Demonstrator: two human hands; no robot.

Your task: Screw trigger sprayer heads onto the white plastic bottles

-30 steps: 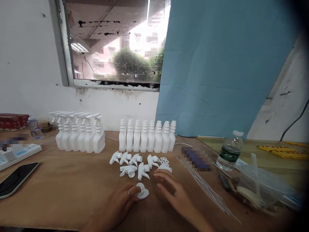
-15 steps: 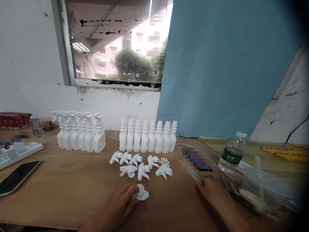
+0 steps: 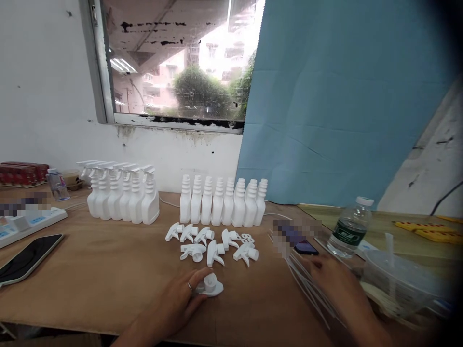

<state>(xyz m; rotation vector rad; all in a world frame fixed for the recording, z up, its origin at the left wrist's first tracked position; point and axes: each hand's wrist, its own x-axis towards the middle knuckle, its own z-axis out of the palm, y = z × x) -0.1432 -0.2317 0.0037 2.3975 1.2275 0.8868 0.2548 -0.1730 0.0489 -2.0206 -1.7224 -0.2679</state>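
Observation:
My left hand [image 3: 183, 292], with a ring on one finger, is closed around the near side of a white trigger spray head [image 3: 213, 286] low over the table, its round collar facing up. To the right, my right hand [image 3: 331, 274] has its fingers curled beside a bundle of thin clear tubes [image 3: 307, 284]. It is slightly blurred, and whatever lies between the fingertips is hidden. Several loose trigger spray heads [image 3: 216, 253] lie beyond my left hand, near small white rings [image 3: 247, 238]. Behind them stands a row of open-necked white bottles [image 3: 219, 207].
White bottles with spray heads fitted [image 3: 132, 200] stand at the back left. A phone [image 3: 29, 258] and power strip [image 3: 43, 220] lie at left. On the right are another phone [image 3: 306, 247], a water bottle [image 3: 347, 231] and a lidded plastic bowl [image 3: 405, 284].
My right hand has shifted right, off the tubes, leaving more of their length in sight. My left hand keeps its hold on the spray head with little movement. The view has tilted slightly.

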